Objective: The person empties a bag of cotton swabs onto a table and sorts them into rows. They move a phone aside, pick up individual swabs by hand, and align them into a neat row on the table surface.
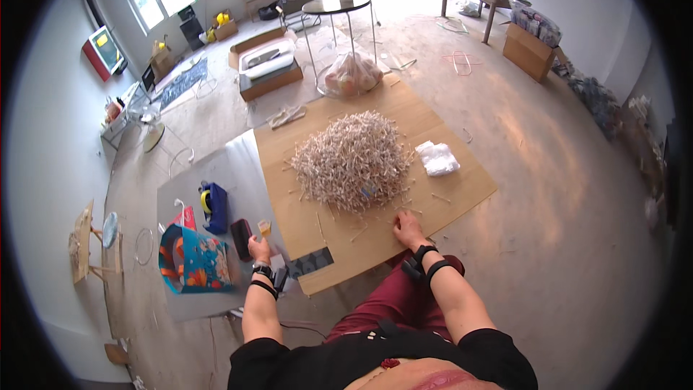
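Note:
A large heap of short, thin white sticks that look like cotton swabs covers the middle of a tan board. My right hand rests on the board's near edge just below the heap, fingers loosely bent and apart, holding nothing that I can see. At the left, over the grey tabletop, my left hand has its fingers closed at a small amber-coloured item, too small to make out exactly. Right beside that hand lies a dark oblong case. A white folded wad sits right of the heap.
On the grey tabletop stand a blue tape dispenser and a blue patterned bag. Beyond the board are a round glass table, a plastic bag of things and an open cardboard box. A wooden stool stands left.

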The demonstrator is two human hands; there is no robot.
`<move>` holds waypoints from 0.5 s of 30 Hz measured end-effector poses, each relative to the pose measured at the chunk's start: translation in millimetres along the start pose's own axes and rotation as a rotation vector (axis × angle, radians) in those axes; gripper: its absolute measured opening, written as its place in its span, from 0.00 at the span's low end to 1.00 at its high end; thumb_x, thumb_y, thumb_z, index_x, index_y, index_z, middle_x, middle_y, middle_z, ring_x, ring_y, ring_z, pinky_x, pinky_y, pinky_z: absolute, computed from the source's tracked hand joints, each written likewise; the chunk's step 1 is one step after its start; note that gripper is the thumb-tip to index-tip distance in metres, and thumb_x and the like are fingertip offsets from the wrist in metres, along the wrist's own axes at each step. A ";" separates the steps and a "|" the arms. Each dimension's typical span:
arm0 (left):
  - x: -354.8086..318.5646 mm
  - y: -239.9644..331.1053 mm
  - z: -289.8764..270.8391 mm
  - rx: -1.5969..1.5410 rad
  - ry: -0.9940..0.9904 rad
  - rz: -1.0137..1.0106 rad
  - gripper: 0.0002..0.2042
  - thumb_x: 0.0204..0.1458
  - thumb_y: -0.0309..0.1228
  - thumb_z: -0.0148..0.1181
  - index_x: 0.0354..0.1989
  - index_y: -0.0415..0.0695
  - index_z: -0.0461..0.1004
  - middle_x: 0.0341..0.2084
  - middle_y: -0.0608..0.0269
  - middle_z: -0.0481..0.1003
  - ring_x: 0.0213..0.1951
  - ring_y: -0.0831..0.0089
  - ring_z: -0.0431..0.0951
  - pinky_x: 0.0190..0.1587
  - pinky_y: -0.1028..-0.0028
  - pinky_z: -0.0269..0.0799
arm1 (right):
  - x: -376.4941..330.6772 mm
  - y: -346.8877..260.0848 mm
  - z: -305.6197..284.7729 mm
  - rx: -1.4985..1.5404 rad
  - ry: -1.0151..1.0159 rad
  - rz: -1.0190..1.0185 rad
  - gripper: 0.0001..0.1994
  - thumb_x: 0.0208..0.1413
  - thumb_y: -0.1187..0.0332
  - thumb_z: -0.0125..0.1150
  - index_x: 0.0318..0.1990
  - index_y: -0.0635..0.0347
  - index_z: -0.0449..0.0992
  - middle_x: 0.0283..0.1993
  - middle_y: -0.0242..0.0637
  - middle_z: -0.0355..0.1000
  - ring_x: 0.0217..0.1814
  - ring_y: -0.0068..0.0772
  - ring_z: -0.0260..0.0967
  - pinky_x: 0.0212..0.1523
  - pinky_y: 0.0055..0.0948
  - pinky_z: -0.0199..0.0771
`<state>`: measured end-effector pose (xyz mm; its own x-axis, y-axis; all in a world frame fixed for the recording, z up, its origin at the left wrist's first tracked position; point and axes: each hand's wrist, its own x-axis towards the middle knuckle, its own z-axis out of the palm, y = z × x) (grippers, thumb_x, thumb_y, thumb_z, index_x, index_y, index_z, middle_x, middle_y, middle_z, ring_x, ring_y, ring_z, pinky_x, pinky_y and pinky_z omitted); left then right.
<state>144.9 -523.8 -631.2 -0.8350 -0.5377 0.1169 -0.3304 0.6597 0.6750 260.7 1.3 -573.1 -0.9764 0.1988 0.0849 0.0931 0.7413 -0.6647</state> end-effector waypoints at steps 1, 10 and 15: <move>-3.9 -5.4 -4.1 -0.005 0.023 0.031 0.22 0.49 0.33 0.67 0.52 0.36 0.76 0.46 0.42 0.80 0.51 0.48 0.80 0.56 0.58 0.73 | -0.4 -1.3 0.1 0.017 0.007 -0.013 0.08 0.50 0.71 0.61 0.40 0.55 0.76 0.45 0.49 0.71 0.51 0.57 0.71 0.50 0.51 0.74; -91.9 43.8 -44.1 -0.195 -0.151 0.276 0.17 0.57 0.27 0.60 0.55 0.38 0.74 0.50 0.50 0.78 0.51 0.58 0.79 0.55 0.63 0.74 | 1.7 11.1 2.7 -0.014 0.026 -0.033 0.09 0.54 0.70 0.61 0.42 0.60 0.75 0.43 0.54 0.73 0.47 0.61 0.72 0.48 0.52 0.74; -196.1 151.6 -66.4 -0.129 -0.310 0.735 0.17 0.58 0.27 0.62 0.56 0.39 0.73 0.57 0.48 0.75 0.60 0.49 0.73 0.63 0.59 0.67 | 8.0 8.5 -3.1 0.012 0.081 -0.082 0.07 0.51 0.72 0.60 0.39 0.59 0.75 0.42 0.51 0.72 0.46 0.57 0.72 0.47 0.49 0.75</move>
<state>287.8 -353.2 -503.4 -0.9092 0.1926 0.3690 0.3882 0.7122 0.5848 254.4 11.1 -575.8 -0.9615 0.1893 0.1992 0.0105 0.7495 -0.6619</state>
